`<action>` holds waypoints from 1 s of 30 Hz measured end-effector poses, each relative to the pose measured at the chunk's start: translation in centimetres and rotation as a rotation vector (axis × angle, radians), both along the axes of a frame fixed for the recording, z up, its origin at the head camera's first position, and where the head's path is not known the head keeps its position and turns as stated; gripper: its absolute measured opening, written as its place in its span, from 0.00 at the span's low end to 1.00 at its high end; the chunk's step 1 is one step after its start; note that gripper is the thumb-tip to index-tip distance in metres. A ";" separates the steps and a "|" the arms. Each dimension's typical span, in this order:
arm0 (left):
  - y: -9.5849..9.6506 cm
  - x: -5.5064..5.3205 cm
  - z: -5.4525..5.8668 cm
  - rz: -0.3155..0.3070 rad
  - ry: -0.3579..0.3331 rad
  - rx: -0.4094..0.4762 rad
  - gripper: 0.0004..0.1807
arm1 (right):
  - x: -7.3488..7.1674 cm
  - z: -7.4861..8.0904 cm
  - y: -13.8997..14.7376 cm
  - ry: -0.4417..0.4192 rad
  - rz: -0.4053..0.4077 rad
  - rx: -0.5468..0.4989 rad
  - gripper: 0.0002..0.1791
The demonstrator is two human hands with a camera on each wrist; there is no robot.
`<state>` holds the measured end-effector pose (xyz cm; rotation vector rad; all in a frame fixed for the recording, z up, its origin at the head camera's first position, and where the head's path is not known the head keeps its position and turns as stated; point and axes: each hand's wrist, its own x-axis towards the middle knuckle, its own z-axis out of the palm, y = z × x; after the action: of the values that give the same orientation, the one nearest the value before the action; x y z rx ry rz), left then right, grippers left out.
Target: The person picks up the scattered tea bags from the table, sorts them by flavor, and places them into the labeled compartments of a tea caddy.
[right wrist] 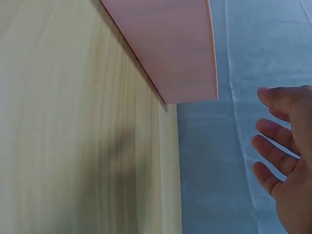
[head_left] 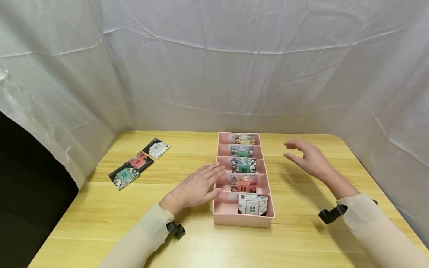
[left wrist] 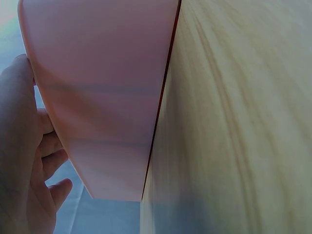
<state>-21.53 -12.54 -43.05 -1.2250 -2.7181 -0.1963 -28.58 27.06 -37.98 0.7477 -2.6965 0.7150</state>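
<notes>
A long pink divided box (head_left: 241,220) stands on the table, and tea sachets stand in its compartments. Nearest is a white sachet (head_left: 253,204), with a red sachet (head_left: 243,183) behind it. Farther back come a green-labelled sachet (head_left: 244,166), a blue-green sachet (head_left: 242,152) and a yellow sachet (head_left: 245,140). My left hand (head_left: 197,185) rests at the box's left rim, its fingers extended over the edge. In the left wrist view, those fingers (left wrist: 51,141) lie along the rim. My right hand (head_left: 310,158) hovers right of the box, holding nothing, its fingers loosely bent.
On the table's left side lie a black-and-white sachet (head_left: 157,148), a red-and-black sachet (head_left: 140,160) and a green-labelled sachet (head_left: 123,176); the last two overlap. The wooden table (head_left: 187,245) is bordered by a pale cloth curtain (head_left: 201,74) behind and at the sides.
</notes>
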 end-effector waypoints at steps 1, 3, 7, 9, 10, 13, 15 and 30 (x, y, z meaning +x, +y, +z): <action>0.0 0.0 0.0 0.000 0.000 0.000 0.35 | 0.3 0.0 0.2 0.003 -0.004 0.000 0.22; 0.0 0.0 0.0 0.000 -0.002 0.003 0.35 | 0.8 -0.1 0.5 0.000 -0.021 -0.006 0.23; 0.0 0.1 0.0 -0.004 0.004 0.008 0.35 | 1.8 -0.2 1.2 -0.019 -0.055 -0.018 0.24; 0.0 0.1 0.0 -0.006 0.010 0.007 0.35 | 2.3 -0.3 1.6 -0.024 -0.064 -0.027 0.24; 0.0 0.1 0.0 -0.007 0.013 0.005 0.35 | 2.6 -0.3 1.8 -0.023 -0.064 -0.026 0.24; 0.0 0.0 0.0 -0.009 0.014 0.000 0.35 | 3.4 -0.5 2.5 -0.010 -0.062 -0.016 0.24; 0.0 0.0 0.0 -0.008 0.012 -0.004 0.36 | 4.0 -0.6 3.0 0.001 -0.066 -0.004 0.25; 0.0 0.2 0.1 0.000 0.017 -0.007 0.36 | 7.4 -1.7 6.3 -0.074 -0.144 0.000 0.31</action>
<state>-21.34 -12.57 -42.92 -1.2233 -2.7067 -0.1763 -21.17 33.38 -39.72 0.5304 -2.7826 0.7205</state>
